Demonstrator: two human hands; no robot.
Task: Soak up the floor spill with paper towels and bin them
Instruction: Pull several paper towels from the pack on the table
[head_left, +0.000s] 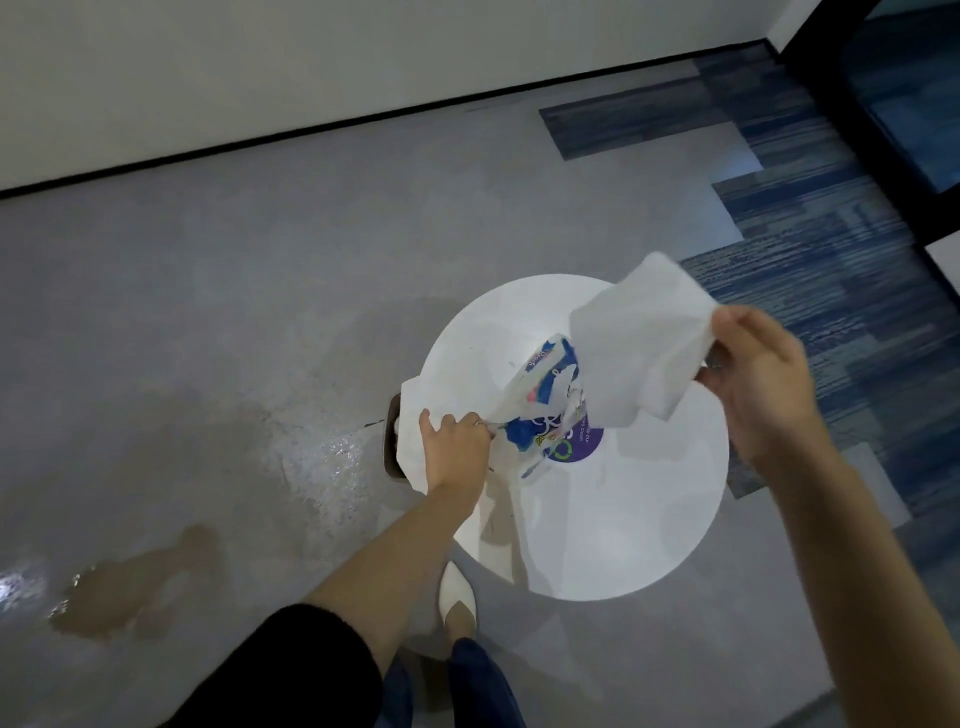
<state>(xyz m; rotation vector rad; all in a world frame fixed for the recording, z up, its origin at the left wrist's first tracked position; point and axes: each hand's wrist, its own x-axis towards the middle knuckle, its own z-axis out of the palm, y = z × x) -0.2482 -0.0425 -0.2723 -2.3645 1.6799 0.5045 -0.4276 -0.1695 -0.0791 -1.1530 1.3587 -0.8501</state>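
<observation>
The grey floor (260, 312) is still carrying the spill (130, 587), a brownish puddle lying at the near left with a wet sheen running right toward a dark bin (390, 436), so soaking looks not yet begun. At the near right a round white table (623, 519) is bearing the towel pack (545, 410). The left hand (457, 447) is gripping the pack's plastic wrap, while the right hand (763, 384) is pinching a clean white paper towel (639, 338) above the table. Fetching towels seems underway; wiping and binning are remaining. The pack's blue print and purple label are too blurred to read.
</observation>
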